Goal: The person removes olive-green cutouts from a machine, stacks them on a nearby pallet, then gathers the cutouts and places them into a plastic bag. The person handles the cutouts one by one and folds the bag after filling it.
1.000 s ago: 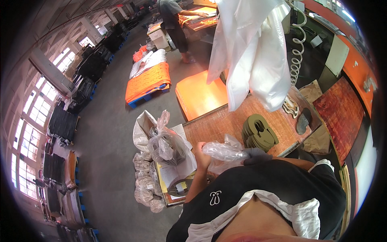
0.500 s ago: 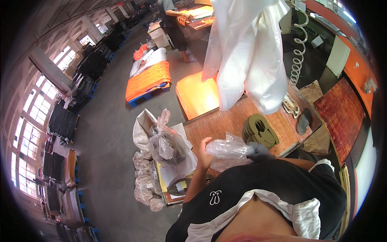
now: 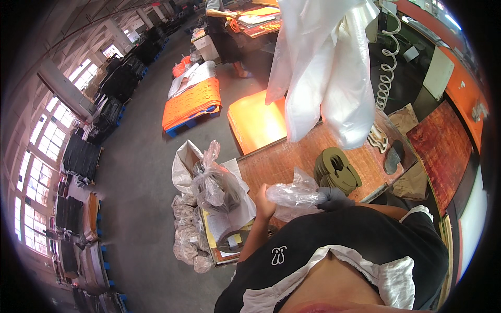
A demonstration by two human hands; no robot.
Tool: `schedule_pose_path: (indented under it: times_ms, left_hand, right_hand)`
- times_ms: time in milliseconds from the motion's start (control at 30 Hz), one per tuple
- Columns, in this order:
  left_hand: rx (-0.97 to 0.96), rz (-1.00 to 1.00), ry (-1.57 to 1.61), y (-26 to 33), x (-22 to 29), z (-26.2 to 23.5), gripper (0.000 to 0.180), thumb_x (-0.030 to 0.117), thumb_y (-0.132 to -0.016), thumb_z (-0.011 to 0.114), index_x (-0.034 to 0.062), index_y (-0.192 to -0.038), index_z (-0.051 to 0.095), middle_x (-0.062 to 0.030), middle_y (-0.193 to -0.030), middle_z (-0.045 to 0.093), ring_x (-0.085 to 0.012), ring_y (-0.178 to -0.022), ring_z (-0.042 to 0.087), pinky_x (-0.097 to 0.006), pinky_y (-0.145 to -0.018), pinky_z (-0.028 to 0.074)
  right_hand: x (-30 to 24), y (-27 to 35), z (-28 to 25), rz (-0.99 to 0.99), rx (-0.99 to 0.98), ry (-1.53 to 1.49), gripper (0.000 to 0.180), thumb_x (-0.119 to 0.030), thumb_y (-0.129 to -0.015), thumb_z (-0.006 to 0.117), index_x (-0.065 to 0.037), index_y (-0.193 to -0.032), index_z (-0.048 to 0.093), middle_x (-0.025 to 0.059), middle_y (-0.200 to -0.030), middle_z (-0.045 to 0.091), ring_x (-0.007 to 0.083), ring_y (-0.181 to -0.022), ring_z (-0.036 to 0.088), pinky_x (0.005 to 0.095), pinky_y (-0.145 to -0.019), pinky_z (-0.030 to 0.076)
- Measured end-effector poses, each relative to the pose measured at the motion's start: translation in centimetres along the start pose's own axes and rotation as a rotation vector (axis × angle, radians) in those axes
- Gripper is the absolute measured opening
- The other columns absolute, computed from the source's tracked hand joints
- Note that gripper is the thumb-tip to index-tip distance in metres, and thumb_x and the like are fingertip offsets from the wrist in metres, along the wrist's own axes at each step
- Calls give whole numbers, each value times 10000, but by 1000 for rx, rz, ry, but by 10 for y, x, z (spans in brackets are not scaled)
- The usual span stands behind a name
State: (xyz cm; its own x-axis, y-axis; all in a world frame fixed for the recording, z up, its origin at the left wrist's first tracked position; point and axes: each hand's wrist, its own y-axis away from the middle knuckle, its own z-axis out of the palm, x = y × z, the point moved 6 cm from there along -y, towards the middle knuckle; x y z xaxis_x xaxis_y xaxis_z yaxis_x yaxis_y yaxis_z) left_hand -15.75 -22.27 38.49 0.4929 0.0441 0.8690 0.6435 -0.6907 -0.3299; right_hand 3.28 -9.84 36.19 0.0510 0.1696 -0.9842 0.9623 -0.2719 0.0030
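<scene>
A clear plastic bag point(image 3: 295, 194) stretches crumpled between my two hands, just above the near side of the wooden table. My bare left hand point(image 3: 264, 202) is closed around its left end. My right hand point(image 3: 335, 199), in a dark grey glove, grips the other end. Some of its fingers are hidden by the bag and by my body. Right behind the bag lies a stack of olive-green cut-out pieces point(image 3: 334, 169) with curved outlines and openings. It is close to my right hand but apart from it.
Large translucent plastic bags point(image 3: 334, 78) hang over the table's far side point(image 3: 261, 167). Filled, knotted bags point(image 3: 214, 188) crowd its left end. A grey oval piece point(image 3: 393, 157) lies at right. Orange sheets point(image 3: 255, 120) are stacked beyond the table. Another person point(image 3: 224, 36) stands farther back.
The bag has shifted slightly in my hands, and its upper edge now stands higher. The hanging bags have swayed a little to the right. The far person's arm has moved.
</scene>
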Motion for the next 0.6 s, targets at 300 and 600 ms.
schedule_pose_path:
  times_ms: [300, 600]
  left_hand:
    - [-99, -74, 141, 3, -8, 9, 197, 80, -730, 646, 16, -901, 574, -91, -802, 609, -141, -791, 576, -279, -712, 450]
    - [-350, -206, 136, 11, -36, 24, 192, 78, -773, 609, 1, -945, 571, -67, -857, 603, -144, -816, 566, -282, -746, 448]
  right_hand:
    - [13, 1, 0, -5, 45, -115, 198, -73, -771, 623, -58, -964, 584, -10, -755, 569, 83, -702, 515, 256, -628, 415]
    - [15, 2, 2, -9, 19, -109, 184, -75, -782, 610, -67, -964, 582, -18, -780, 564, 78, -713, 508, 250, -631, 408]
